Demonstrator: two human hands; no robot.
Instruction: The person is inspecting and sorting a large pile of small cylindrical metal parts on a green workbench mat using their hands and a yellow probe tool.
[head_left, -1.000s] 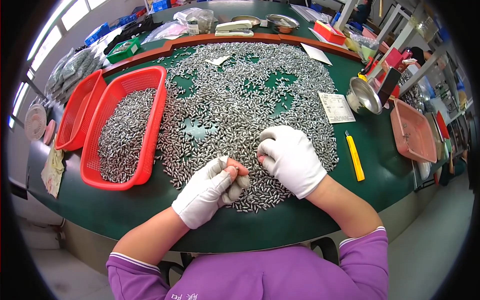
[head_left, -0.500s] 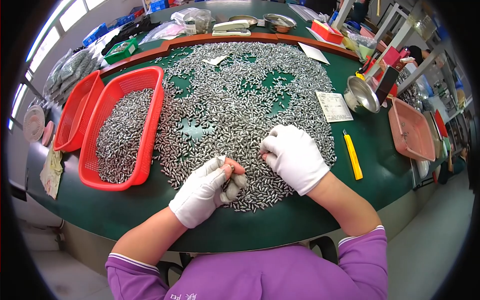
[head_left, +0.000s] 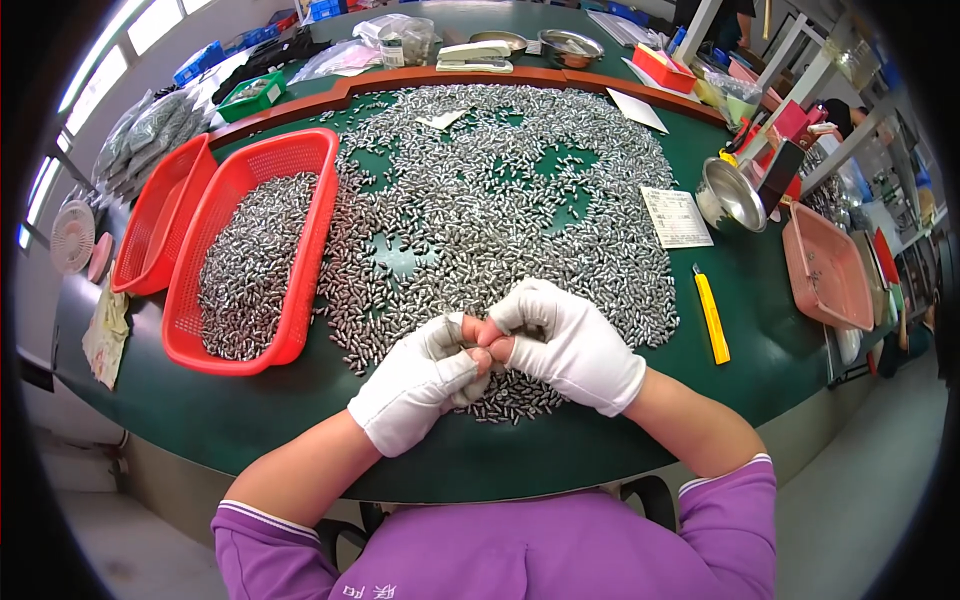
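My left hand (head_left: 415, 382) and my right hand (head_left: 575, 345) wear white gloves with some bare fingertips. Their thumbs and forefingers are pinched together and meet over the near part of a wide spread of small silvery metal pieces (head_left: 500, 245), each short and pointed. Whatever sits between the fingertips is too small and too covered to make out. The other fingers of my left hand curl inward beneath. Left of the spread, a red plastic basket (head_left: 320, 225) holds a heap of the same pieces.
A second red basket (head_left: 150, 245) leans beside the first. To the right lie a yellow cutter knife (head_left: 711, 315), a printed paper slip (head_left: 677, 217), a metal bowl (head_left: 730, 195) and a pink tray (head_left: 822, 285). A wooden strip (head_left: 560, 76) borders the far side, with a stapler (head_left: 475, 57) behind.
My right hand has moved left and nearer from over the metal pieces, and its fingertips now meet those of my left hand. The left hand has barely moved.
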